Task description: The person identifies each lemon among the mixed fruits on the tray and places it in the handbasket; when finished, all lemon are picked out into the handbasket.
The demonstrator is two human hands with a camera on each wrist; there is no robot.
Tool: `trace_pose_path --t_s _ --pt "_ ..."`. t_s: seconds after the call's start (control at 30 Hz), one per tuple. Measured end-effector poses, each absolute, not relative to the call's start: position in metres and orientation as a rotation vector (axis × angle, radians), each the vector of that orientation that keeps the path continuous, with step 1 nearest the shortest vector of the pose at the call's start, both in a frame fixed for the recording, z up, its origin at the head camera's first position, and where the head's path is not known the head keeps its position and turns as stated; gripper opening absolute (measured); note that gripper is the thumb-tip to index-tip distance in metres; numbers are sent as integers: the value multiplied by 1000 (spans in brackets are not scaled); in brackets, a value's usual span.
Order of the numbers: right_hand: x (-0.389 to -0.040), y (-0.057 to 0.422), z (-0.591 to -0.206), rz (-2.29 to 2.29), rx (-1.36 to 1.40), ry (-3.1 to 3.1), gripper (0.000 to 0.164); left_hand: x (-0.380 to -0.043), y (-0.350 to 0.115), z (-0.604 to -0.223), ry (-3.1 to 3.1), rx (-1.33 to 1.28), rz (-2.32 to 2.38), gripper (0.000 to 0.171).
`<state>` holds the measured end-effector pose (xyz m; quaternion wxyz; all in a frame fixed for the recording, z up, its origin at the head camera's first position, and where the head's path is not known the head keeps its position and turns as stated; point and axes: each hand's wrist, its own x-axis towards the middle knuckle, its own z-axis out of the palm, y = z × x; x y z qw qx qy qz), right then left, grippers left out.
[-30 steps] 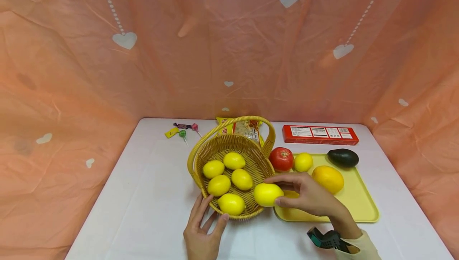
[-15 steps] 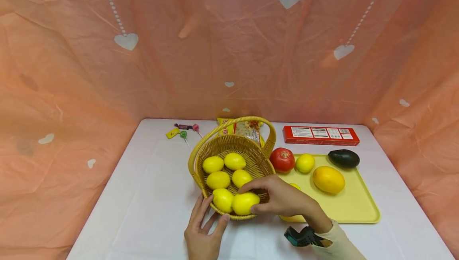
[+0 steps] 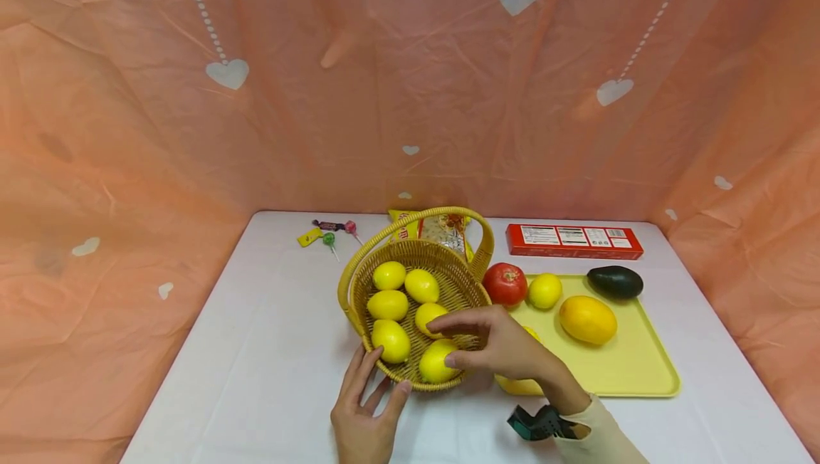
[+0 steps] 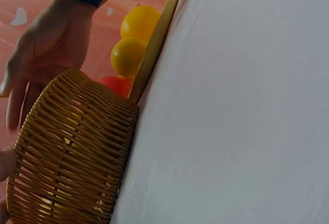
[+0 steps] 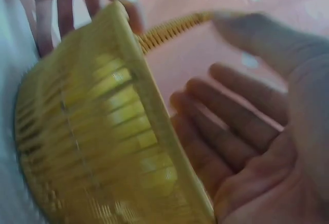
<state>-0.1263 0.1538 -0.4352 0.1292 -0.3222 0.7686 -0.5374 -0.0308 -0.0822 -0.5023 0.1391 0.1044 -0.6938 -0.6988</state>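
Several yellow lemons (image 3: 387, 305) lie in a wicker basket (image 3: 475, 265) with an arched handle. At the basket's front left, my left hand (image 3: 366, 407) holds the rim, with its thumb at the front edge. My right hand (image 3: 512, 350) is over the front right of the basket, fingers spread around a lemon (image 3: 437, 362) lying inside by the rim. In the right wrist view, the palm of the right hand (image 5: 252, 167) shows bare beside the basket wall (image 5: 77, 131). The left wrist view has the right hand (image 4: 51, 44) above the woven side (image 4: 72, 157).
Right of the basket, a yellow tray (image 3: 631, 371) bears a mango-like fruit (image 3: 588, 319), a yellow fruit (image 3: 545, 291) and an avocado (image 3: 615, 282). A red round fruit (image 3: 505, 285) sits near its corner. Behind are a red box (image 3: 573, 241), a snack bag (image 3: 442, 233) and sweets (image 3: 329, 238).
My right hand has carried a lemon left into the basket and let go of it, its fingers now spread. Lemons inside have shifted left and back. My left hand stays at the rim.
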Motion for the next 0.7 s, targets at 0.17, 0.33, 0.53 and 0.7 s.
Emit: trace_pose_path --t_s 0.17,0.33,0.53,0.7 --pt "-126 189 -442 -1810 -906 2101 41 -31 -81 -503 -2012 325 -2018 61" --pt "-122 219 -446 -1915 -826 2100 42 -31 -81 -503 -1994 320 -2025 62" --pt "-114 248 -453 -1835 -661 2299 40 -31 -81 -503 -1975 298 -2018 60" --pt "-109 265 -466 -1770 -574 2383 40 -30 -80 -503 -1964 270 -2005 59"
